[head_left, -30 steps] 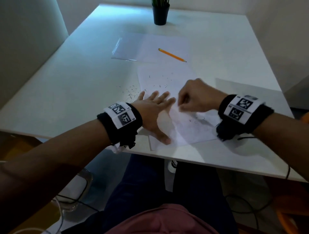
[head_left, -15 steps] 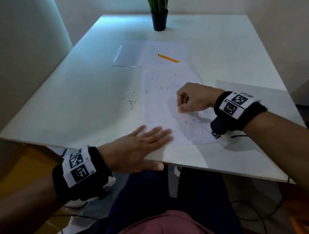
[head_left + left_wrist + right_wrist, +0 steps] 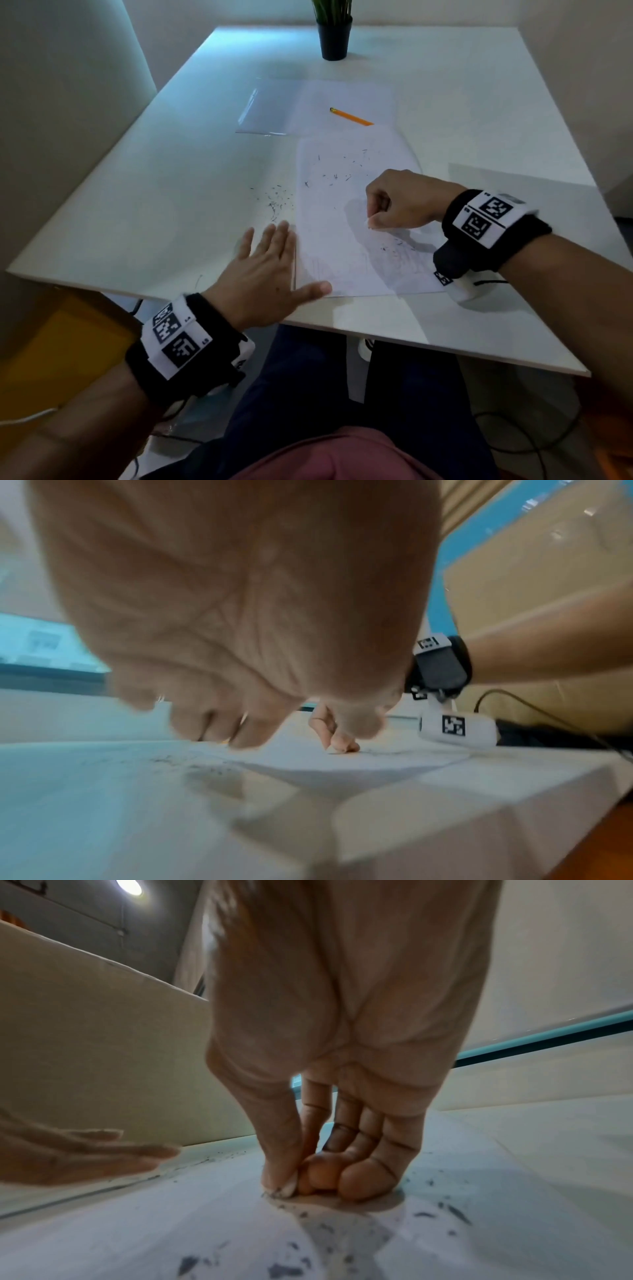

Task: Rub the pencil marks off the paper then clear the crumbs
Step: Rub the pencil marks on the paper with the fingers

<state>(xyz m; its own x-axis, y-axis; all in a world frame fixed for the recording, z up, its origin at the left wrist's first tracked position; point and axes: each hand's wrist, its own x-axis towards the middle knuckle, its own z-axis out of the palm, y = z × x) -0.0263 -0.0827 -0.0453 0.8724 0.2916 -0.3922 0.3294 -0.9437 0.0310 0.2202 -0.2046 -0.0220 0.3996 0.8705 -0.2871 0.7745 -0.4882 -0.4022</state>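
A white sheet of paper lies on the white table, with faint pencil marks on its near half. My right hand pinches a small white eraser between thumb and fingers, its tip pressed on the paper. Dark eraser crumbs are scattered over the sheet's far half, beside my right wrist, and on the bare table left of the paper. My left hand is open and flat at the sheet's left edge, thumb on the near corner.
An orange pencil lies on a clear plastic sleeve behind the paper. A black plant pot stands at the table's far edge. The table's front edge runs just below my left hand.
My left hand lifted off the middle of the paper, drew back to the table's front edge, then came forward to the sheet's left edge. The right hand stayed in place with the eraser.
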